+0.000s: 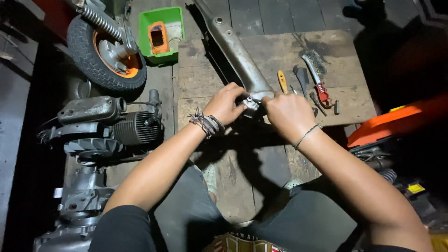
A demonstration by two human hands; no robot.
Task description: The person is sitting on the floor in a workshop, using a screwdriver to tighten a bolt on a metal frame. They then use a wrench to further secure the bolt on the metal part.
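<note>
Left hand (225, 103): fingers curled over the near end of the long metal arm (235, 51), thumb and fingertips closed on it; braided cords circle the wrist
Right hand (288, 113): fingers bent inward and pinching a small bright fitting (252, 100) at the arm's end; the fitting sits at 9 o'clock from this hand, touching its fingertips; a thin bracelet lies on the wrist
Long metal arm: grey and worn, lying on the wooden board (345, 46); it runs from between the two hands away toward 11 o'clock, up to the top edge of the view; its near end lies right between the hands, at 3 o'clock from the left and 9 o'clock from the right
Tools: a yellow-handled screwdriver (282, 80) just beyond the right hand at 12 o'clock; a wire brush (312, 65) and a red-handled tool (322, 94) at 1 o'clock from it, near but apart
Green bin (161, 35): at 11 o'clock from the left hand, well apart, holding an orange part
Wheel (105, 53): black tyre on an orange rim, at 10 o'clock from the left hand
Engine (119, 123): finned grey block on the floor at 9 o'clock from the left hand
Legs: dark trousers at 6 o'clock, knees spread either side of the board
</note>
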